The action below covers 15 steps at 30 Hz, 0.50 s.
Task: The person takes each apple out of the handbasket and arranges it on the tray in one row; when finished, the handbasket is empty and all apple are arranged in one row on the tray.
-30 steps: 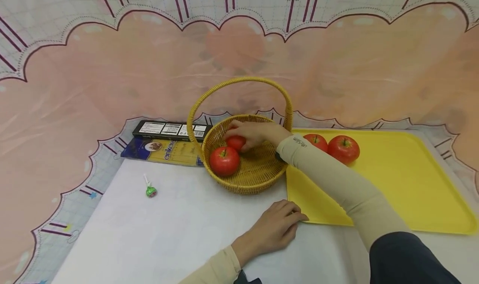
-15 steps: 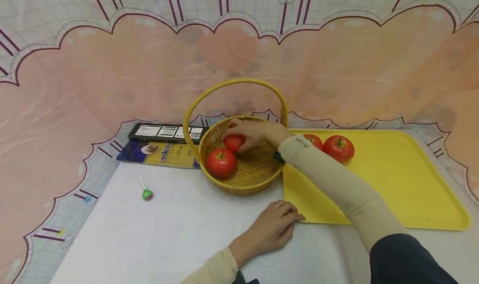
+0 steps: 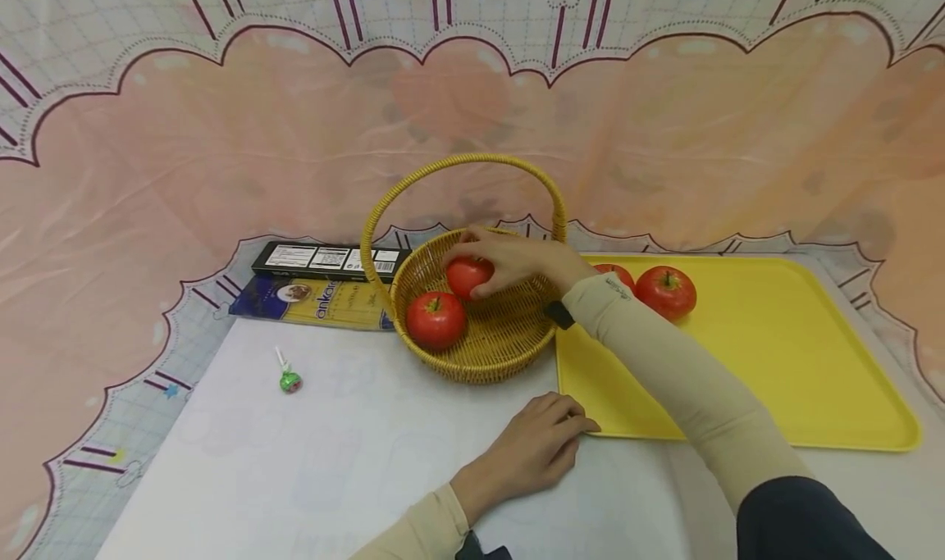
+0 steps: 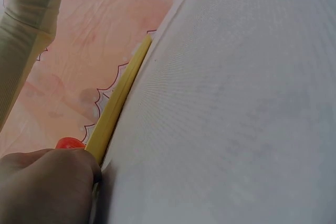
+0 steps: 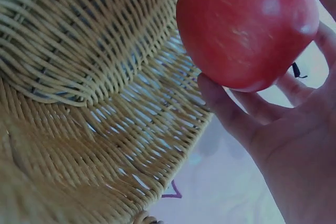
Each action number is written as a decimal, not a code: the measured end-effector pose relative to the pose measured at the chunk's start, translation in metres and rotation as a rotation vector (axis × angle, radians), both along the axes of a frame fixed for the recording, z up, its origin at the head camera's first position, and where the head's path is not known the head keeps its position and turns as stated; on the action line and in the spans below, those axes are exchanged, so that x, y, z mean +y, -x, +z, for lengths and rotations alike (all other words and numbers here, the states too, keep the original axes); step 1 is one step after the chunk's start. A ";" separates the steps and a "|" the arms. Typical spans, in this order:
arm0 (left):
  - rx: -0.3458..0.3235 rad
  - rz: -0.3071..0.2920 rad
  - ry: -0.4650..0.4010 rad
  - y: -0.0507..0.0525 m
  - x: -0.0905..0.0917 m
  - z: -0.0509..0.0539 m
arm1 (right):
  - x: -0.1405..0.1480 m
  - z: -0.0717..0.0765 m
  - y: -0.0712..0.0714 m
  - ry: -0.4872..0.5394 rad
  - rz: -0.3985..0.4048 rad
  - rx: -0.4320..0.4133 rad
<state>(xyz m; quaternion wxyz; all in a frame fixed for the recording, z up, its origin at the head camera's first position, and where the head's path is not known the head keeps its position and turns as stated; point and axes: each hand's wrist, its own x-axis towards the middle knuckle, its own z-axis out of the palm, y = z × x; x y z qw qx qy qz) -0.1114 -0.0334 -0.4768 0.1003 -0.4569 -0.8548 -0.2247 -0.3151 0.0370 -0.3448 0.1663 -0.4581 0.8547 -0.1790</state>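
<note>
- A backdrop cloth point(image 3: 295, 150) in peach, with a pale checked, scalloped border, fills the area behind everything.
- The white bench point(image 3: 295, 462) carries all the things.
- A yellow tray point(image 3: 738, 355) lies flat across the right part of it.
- A beige sleeve point(image 3: 664, 363) on the right arm crosses above the tray and hides part of it; a dark garment point(image 3: 805, 519) covers that arm higher up.
- A woven basket point(image 3: 480, 371) stands upright just beside the tray's left edge, its arched handle raised.
- A blue and yellow packet point(image 3: 343, 304) lies left of the basket; a black box point(image 3: 328, 259) with white labels is just behind it.
- The left hand point(image 3: 531, 445) rests at the tray's near left corner, fingers bent and touching it; whether its grip pinches the corner, I cannot tell.
- The right hand point(image 3: 505, 258) reaches over the basket, its grip closed around one apple, thumb and fingers on the fruit.
- That held apple point(image 3: 467, 278) is at the back of the basket; whether it touches the weave is unclear.
- A second apple point(image 3: 436, 321) sits in the basket, toward the front left.
- Two more apples point(image 3: 666, 292) sit side by side at the tray's back left, one partly behind the sleeve.
- A green-wrapped lollipop point(image 3: 291, 382) lies on the bench, left of the basket and apart from it.
</note>
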 end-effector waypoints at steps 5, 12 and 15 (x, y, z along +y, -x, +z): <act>-0.011 0.008 -0.001 0.000 0.000 0.000 | 0.004 0.001 -0.005 0.023 -0.002 0.021; -0.034 0.007 -0.009 0.000 0.000 0.000 | 0.013 0.001 -0.011 0.038 -0.035 0.023; -0.015 0.003 -0.013 0.000 0.000 -0.002 | 0.016 0.000 -0.013 0.043 -0.044 0.038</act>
